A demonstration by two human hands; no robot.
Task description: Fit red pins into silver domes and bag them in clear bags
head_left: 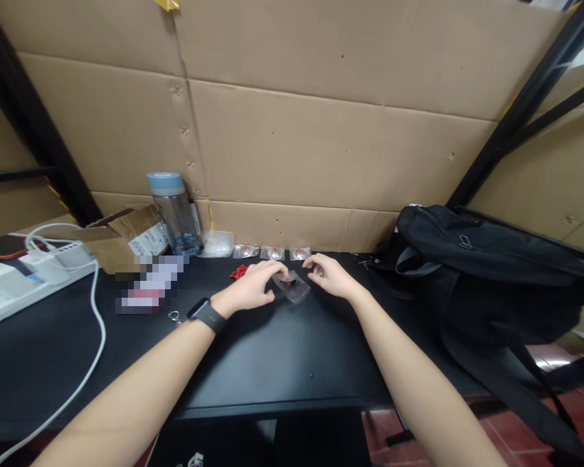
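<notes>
On the black table lies a small clear plastic bag with something dark and red inside. The fingertips of my left hand rest on its upper left edge, thumb held apart. My right hand is just right of the bag, not touching it, its fingers curled around something small and shiny that I cannot make out. Small red pieces lie left of my left hand. Behind my hands, against the cardboard, is a row of three clear packets with round silvery items and red bits.
At the left stand a bottle with a blue lid, an opened cardboard box and a white power strip with a cable. A metal clasp lies near my left wrist. A black backpack fills the right side.
</notes>
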